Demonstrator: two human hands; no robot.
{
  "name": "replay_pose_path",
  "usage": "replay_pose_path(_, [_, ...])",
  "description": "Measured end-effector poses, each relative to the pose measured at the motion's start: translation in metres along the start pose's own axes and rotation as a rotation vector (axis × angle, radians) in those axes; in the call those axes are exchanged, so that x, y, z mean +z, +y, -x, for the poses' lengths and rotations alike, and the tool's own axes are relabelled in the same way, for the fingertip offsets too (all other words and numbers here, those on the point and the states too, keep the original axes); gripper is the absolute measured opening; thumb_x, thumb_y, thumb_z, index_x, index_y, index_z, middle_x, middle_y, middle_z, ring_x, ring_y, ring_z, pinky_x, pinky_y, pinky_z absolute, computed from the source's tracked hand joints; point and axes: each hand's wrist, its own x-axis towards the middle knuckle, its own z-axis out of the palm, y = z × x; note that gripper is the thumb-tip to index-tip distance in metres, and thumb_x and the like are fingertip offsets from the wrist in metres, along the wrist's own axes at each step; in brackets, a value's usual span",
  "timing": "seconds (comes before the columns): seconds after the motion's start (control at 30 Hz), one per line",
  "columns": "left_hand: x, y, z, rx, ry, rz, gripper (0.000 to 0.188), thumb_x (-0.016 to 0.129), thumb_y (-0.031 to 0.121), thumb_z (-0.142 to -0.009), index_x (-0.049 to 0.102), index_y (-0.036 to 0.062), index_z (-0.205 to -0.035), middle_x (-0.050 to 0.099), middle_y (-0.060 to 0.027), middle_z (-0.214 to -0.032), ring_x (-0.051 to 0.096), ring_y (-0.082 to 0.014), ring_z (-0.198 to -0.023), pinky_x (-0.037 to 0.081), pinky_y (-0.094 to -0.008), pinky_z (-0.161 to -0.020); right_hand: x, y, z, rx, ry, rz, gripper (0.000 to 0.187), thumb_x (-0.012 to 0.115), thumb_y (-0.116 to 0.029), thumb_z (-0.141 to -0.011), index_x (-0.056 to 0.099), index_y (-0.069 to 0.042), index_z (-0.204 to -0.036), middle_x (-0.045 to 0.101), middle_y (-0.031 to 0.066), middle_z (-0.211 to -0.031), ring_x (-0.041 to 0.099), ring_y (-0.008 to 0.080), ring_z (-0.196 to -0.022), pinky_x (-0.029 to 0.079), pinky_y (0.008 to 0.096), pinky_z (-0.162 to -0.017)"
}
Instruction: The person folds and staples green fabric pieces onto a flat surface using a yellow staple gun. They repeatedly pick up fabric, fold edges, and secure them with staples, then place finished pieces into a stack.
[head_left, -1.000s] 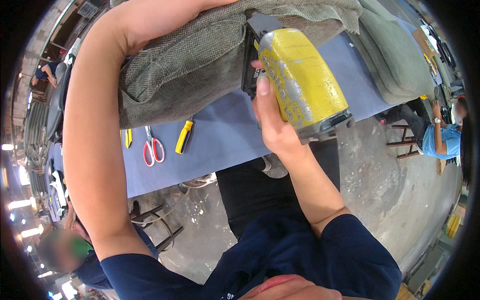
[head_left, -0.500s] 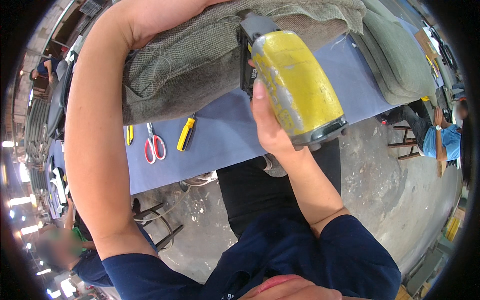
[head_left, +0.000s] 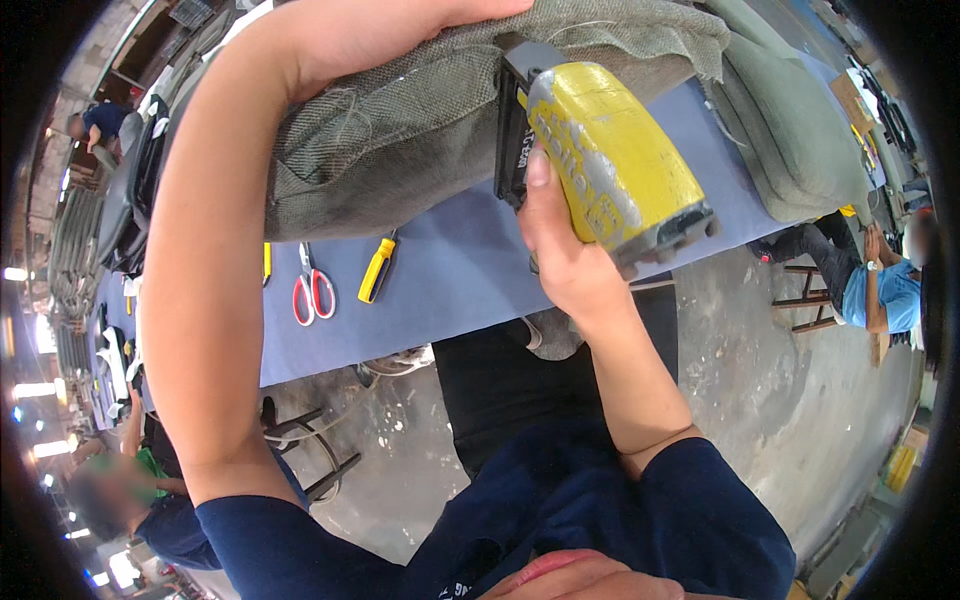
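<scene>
A grey-green fabric-covered cushion (head_left: 400, 150) lies across the far part of the table, its woven cover loose and fraying at the edges. My left hand (head_left: 440, 15) reaches over its far side at the top edge of the picture; most of its fingers are cut off. In my right hand (head_left: 565, 235) is a worn yellow staple gun (head_left: 620, 150), its black nose against the cushion's cover. My right fingers wrap round its handle, thumb along the side. Nearer me lie red-handled scissors (head_left: 313, 290) and a yellow-handled screwdriver (head_left: 377, 270).
A blue cloth-covered table (head_left: 450, 260) spans the front. Stacked grey-green cushions (head_left: 790, 130) sit at its right. Another yellow tool (head_left: 267, 265) shows partly behind my left forearm. A seated person in blue (head_left: 880, 295) is at right; another person (head_left: 120, 495) is at lower left.
The staple gun and my right hand have shifted slightly right along the cushion. My left hand has also slid right across its far edge.
</scene>
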Motion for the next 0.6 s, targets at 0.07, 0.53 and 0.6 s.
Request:
replay_pose_path(0.07, [0.000,0.014,0.010,-0.046,0.047,-0.015,0.066,0.045,0.052,-0.114,0.046,0.0071,-0.163,0.048,-0.0118,-0.166,0.046,-0.0229,-0.150,0.031,-0.0339,-0.126,0.000,-0.003,-0.003,0.069,0.015,-0.079,0.019,0.074,-0.005,-0.098,0.071,0.002,-0.116,0.076,0.0101,-0.100,0.068,0.0202,-0.079,0.053,0.0321,-0.073])
replay_pose_path(0.53, [-0.027,-0.018,0.024,-0.318,0.061,-0.019,0.071,0.047,0.058,-0.112,0.050,0.0062,-0.160,0.050,-0.0133,-0.165,0.047,-0.0239,-0.150,0.034,-0.0334,-0.126,0.004,0.009,0.001,-0.378,0.038,0.211,0.029,0.071,-0.005,-0.100,0.064,0.006,-0.126,0.075,0.0154,-0.115,0.071,0.0194,-0.091,0.057,0.0333,-0.079])
replay_pose_path(0.6, [-0.024,-0.003,0.026,-0.311,-0.038,-0.013,0.074,0.045,0.059,-0.112,0.047,0.0027,-0.161,0.046,-0.0153,-0.168,0.043,-0.0254,-0.153,0.032,-0.0332,-0.127,0.001,0.003,0.002,-0.299,-0.026,0.144,0.031,0.068,-0.004,-0.104,0.061,0.009,-0.131,0.073,0.0182,-0.119,0.071,0.0204,-0.097,0.058,0.0344,-0.084])
